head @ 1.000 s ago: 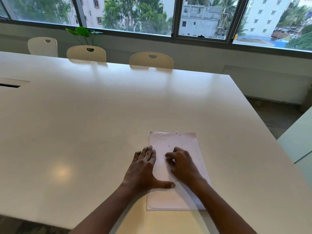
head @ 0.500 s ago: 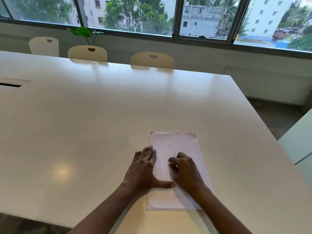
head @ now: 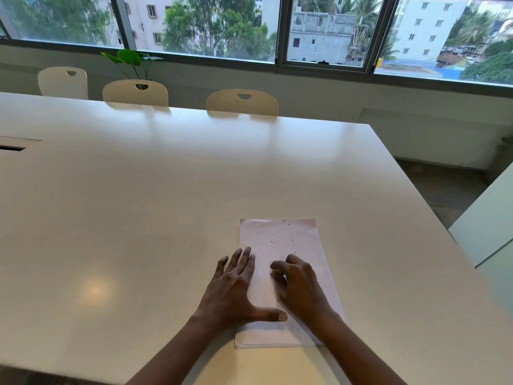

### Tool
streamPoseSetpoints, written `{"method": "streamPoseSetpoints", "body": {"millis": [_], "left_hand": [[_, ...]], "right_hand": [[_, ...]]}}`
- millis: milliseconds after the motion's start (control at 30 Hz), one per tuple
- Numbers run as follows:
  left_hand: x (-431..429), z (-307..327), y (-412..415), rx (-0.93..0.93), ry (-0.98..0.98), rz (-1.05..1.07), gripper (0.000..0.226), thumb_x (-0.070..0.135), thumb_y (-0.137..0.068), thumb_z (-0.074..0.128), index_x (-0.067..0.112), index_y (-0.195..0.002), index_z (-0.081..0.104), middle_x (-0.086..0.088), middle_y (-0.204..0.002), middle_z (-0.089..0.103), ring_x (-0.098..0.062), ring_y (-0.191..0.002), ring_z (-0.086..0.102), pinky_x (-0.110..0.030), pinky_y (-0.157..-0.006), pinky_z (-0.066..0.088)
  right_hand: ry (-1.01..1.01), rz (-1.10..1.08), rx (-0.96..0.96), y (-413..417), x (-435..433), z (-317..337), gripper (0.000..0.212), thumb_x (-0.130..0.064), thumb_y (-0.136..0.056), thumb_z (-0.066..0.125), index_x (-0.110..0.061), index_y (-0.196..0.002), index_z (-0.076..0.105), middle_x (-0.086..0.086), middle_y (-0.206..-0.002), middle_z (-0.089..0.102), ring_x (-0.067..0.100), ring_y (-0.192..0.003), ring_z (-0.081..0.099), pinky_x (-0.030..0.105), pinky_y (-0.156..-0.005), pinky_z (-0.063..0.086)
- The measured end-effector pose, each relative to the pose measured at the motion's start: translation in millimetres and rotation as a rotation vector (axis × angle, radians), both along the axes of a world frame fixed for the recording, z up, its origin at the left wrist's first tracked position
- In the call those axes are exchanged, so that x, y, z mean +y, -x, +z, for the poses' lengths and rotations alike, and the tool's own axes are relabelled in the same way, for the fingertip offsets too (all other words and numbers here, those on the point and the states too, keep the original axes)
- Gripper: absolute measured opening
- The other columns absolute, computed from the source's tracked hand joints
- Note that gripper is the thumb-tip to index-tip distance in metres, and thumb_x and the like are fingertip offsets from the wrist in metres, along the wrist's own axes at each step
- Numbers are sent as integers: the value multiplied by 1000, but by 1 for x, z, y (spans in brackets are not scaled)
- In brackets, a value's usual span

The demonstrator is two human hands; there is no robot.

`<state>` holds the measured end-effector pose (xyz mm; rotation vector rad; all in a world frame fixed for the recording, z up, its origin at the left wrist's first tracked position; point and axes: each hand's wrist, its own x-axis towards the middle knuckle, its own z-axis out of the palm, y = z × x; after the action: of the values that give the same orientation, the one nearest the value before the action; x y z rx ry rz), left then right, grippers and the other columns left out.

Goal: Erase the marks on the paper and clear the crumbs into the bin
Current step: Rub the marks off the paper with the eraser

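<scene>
Near the front edge of the table [head: 166, 204], the paper [head: 299, 237] lies w/ its long axis pointing away from the person, L hand [head: 233, 290] flat, fingers straight, pinning its left side, R hand [head: 301, 287] mid-sheet, fingers curled (can't tell if holding anything), crumbs [head: 272, 242] just beyond, R looks nearer.

Glossy table [head: 166, 204], matt paper [head: 280, 237]
</scene>
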<state>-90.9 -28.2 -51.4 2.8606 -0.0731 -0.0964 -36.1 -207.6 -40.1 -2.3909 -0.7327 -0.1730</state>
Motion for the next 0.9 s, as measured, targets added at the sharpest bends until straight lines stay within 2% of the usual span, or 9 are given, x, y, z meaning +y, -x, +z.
{"method": "streamPoseSetpoints", "body": {"millis": [167, 300, 367, 467, 533, 600, 700, 800, 900], "left_hand": [[-4, -4, 3, -5, -26, 1, 158, 112, -50, 38, 9, -165, 4, -6, -174, -2, -17, -160, -7, -41, -130, -4], [-1, -8, 2, -33, -55, -32, 139, 97, -67, 49, 9, -165, 4, -7, -174, -1, -15, -159, -8, -40, -130, -3], [-1, -8, 1, -33, -48, -31, 139, 95, -67, 52, 9, -165, 4, -7, -174, 0, -15, -159, -8, -39, -130, -3], [-4, -4, 4, -13, -23, 1, 158, 111, -49, 40, 9, -166, 6, -4, -174, -1, -14, -160, -7, -41, -130, -2], [-4, -3, 5, -6, -14, 10, 161, 112, -47, 41, 10, -166, 4, -3, -174, -3, -14, -160, -9, -43, -130, -1], [-4, -3, 5, -1, -1, 11, 160, 112, -48, 42, 10, -166, 4, -2, -174, -3, -14, -159, -10, -43, -130, -1], [-3, -4, 3, 2, -10, 6, 159, 112, -48, 38, 10, -166, 6, -3, -174, -2, -14, -160, -8, -42, -130, -1], [-2, -5, 3, -4, -35, -16, 153, 108, -53, 38, 10, -166, 5, -4, -174, -1, -13, -159, -9, -41, -130, 0], [-3, -3, 5, -1, 7, 10, 160, 112, -48, 40, 10, -166, 4, -2, -174, -3, -13, -160, -9, -41, -130, -2]], "right_hand": [[-48, 8, 19, 3, -1, 0, 25, -12, -92, 66, -18, -115, 72, -3, -92, 64, 6, -76, 63, 15, -70, 53], [-64, 176, 51, 35, 8, 4, 18, -15, -94, 63, -19, -108, 74, -3, -87, 62, 5, -70, 59, 20, -65, 53], [-4, 247, 40, 37, 7, 6, 16, -19, -95, 60, -19, -102, 75, -1, -83, 60, 7, -65, 57, 23, -60, 50], [7, 80, -17, 2, -14, 5, 14, -16, -90, 63, -19, -94, 76, 0, -78, 59, 15, -62, 59, 32, -59, 52], [23, -115, -44, -24, -31, 6, 12, -11, -86, 66, -17, -89, 76, 2, -76, 59, 21, -62, 62, 31, -58, 52], [71, -189, -67, -28, -33, 7, 11, -8, -85, 65, -14, -84, 74, 3, -76, 56, 25, -62, 62, 32, -57, 52], [85, 9, -72, 6, -10, 7, 15, -7, -88, 60, -15, -85, 72, 2, -78, 54, 18, -61, 57, 30, -57, 51], [63, 234, 28, 32, 0, 13, 17, -18, -96, 59, -17, -105, 73, 0, -89, 63, 9, -69, 61, 24, -64, 54], [38, 61, -14, 0, -18, 11, 17, -11, -92, 60, -15, -100, 74, 3, -90, 66, 18, -74, 66, 30, -69, 56]]}}
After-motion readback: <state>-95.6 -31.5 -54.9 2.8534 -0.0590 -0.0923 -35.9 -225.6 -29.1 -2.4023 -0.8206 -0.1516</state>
